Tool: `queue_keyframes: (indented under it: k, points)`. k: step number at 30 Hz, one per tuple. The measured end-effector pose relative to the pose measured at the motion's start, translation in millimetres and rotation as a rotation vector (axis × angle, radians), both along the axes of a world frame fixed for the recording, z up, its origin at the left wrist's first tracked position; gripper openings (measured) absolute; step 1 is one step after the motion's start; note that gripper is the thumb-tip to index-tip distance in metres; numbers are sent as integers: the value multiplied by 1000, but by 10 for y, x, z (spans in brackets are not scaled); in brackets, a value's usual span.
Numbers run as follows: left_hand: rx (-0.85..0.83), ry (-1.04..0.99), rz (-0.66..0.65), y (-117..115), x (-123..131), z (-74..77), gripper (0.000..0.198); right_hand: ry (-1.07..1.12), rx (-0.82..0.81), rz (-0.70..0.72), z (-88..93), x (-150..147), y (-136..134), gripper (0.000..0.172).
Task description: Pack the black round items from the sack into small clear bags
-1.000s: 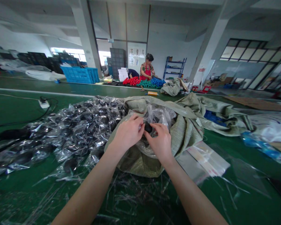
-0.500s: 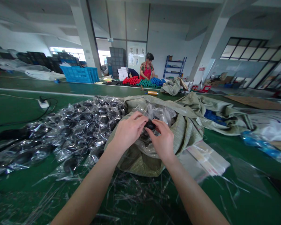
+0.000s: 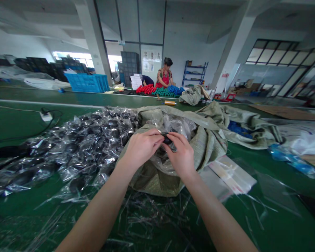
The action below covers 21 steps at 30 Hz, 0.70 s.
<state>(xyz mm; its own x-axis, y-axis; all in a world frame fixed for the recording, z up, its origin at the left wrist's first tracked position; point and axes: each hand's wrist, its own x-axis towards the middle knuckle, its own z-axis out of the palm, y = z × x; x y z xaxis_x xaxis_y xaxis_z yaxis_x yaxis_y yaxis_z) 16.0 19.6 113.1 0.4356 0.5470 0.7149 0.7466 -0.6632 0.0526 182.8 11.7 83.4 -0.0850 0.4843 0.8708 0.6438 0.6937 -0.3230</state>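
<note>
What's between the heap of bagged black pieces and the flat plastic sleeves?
In the head view, the woven sack lies between the heap and the sleeves; the left hand and right hand pinch a black piece over it.

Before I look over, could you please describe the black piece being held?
Find the open greenish sack in the middle of the picture. Over its mouth, the left hand and right hand pinch one small black piece. Unlike the dark, clear-wrapped pieces heaped to the left, it is held up.
</note>
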Motion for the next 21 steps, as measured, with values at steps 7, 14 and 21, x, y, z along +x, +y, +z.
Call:
queue_keyframes:
  k: [7, 14, 21]
  points:
    - [-91, -8, 69, -5, 33, 40, 7, 9, -5, -2, 17, 3, -2, 26]
    - [-269, -43, -28, -142, -12, 226, 9, 68, -23, -34, 49, 27, 0, 25]
    - [-589, 190, -332, -388, -41, 317, 5, 213, -67, -28, 116, 125, 8, 25]
